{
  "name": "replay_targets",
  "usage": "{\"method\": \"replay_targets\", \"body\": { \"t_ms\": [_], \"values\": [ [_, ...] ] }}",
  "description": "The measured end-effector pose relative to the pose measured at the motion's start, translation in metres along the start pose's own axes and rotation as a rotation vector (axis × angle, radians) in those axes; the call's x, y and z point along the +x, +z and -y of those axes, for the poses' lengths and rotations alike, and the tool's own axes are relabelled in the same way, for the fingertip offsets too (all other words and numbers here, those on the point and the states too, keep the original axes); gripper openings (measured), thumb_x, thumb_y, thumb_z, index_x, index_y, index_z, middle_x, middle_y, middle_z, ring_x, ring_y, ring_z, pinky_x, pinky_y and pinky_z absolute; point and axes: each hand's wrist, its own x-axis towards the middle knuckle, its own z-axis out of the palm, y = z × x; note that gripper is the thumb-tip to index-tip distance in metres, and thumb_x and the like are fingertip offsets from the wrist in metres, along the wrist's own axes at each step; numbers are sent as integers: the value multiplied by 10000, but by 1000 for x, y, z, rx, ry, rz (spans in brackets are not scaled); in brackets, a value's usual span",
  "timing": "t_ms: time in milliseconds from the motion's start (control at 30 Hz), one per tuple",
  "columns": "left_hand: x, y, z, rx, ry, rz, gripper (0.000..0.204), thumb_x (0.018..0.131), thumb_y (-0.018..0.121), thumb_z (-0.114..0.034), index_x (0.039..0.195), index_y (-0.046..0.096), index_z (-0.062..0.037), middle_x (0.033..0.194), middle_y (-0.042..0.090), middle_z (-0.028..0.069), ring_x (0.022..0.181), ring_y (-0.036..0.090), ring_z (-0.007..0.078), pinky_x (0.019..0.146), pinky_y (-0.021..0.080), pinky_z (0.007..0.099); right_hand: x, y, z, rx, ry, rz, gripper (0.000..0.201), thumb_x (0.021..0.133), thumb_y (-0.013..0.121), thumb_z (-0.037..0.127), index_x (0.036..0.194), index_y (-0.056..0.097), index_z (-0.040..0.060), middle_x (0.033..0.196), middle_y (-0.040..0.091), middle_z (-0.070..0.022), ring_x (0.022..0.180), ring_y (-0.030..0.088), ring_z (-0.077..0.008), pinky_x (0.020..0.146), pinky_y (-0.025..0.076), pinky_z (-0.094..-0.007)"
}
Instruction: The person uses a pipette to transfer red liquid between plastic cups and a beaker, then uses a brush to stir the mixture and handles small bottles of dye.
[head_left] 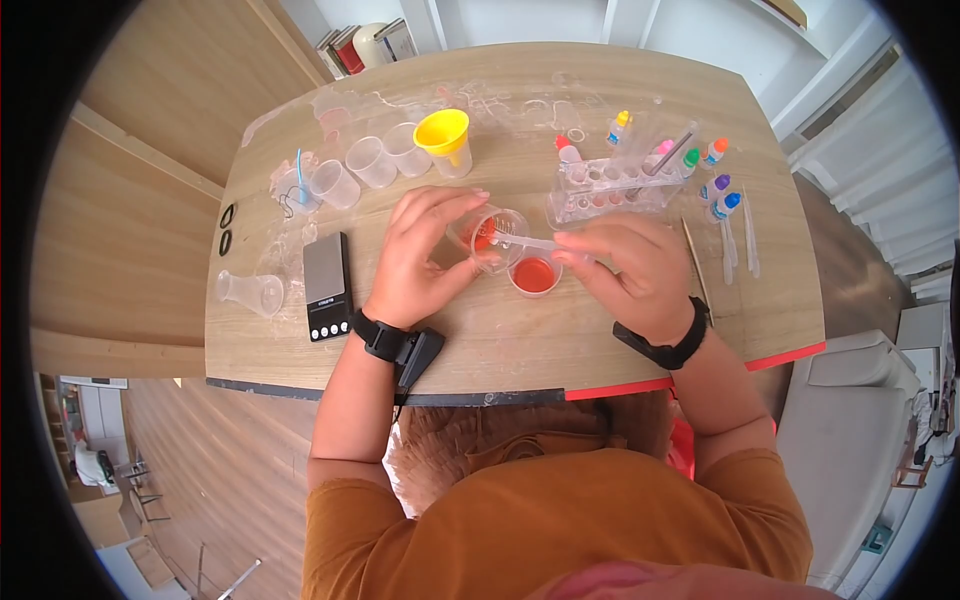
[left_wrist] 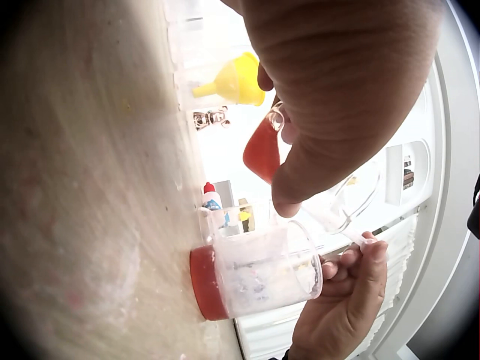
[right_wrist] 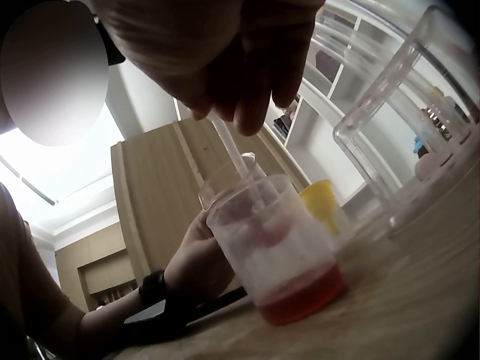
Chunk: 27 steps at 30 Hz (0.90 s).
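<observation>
My left hand (head_left: 415, 255) grips a clear beaker (head_left: 484, 236), tilted toward the right, with red liquid inside. Between the thumb and fingers of my right hand (head_left: 635, 275) is a translucent plastic dropper (head_left: 527, 242), whose stem reaches into the mouth of that beaker. Just below, a clear plastic cup (head_left: 535, 275) stands upright on the table. Red liquid covers the bottom of this cup, as its wall (left_wrist: 259, 274) shows in the left wrist view. From the right wrist, the dropper stem (right_wrist: 231, 146) slants down behind the standing cup's rim.
A black digital scale (head_left: 328, 285) and a conical flask (head_left: 250, 292) lie to the left. Several clear cups and a yellow funnel (head_left: 442, 130) stand behind. At right are a test tube rack (head_left: 610, 190), dye bottles (head_left: 725, 205), spare droppers (head_left: 728, 250) and a thin stick (head_left: 696, 265).
</observation>
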Motion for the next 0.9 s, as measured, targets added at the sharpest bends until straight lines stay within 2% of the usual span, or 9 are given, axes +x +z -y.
{"method": "replay_targets", "body": {
  "t_ms": [767, 900],
  "values": [
    [-1, 1, 2, -9, -13, 0, 628, 740, 950, -192, 1302, 704, -57, 1279, 729, 141, 1195, 664, 347, 1046, 505, 453, 7, -2, 5, 44, 22, 51, 212, 844, 865, 153, 1029, 782, 89, 871, 736, -58, 727, 691, -226, 649, 516, -342],
    [-1, 2, 3, -29, -23, -8, 638, 745, 947, -225, 1317, 706, -77, 1285, 724, 112, 1184, 638, 347, 1045, 500, 457, 6, -2, 5, 49, 26, 54, 213, 844, 862, 148, 1034, 784, 92, 877, 736, -56, 734, 687, -224, 655, 516, -341]
  ]
}}
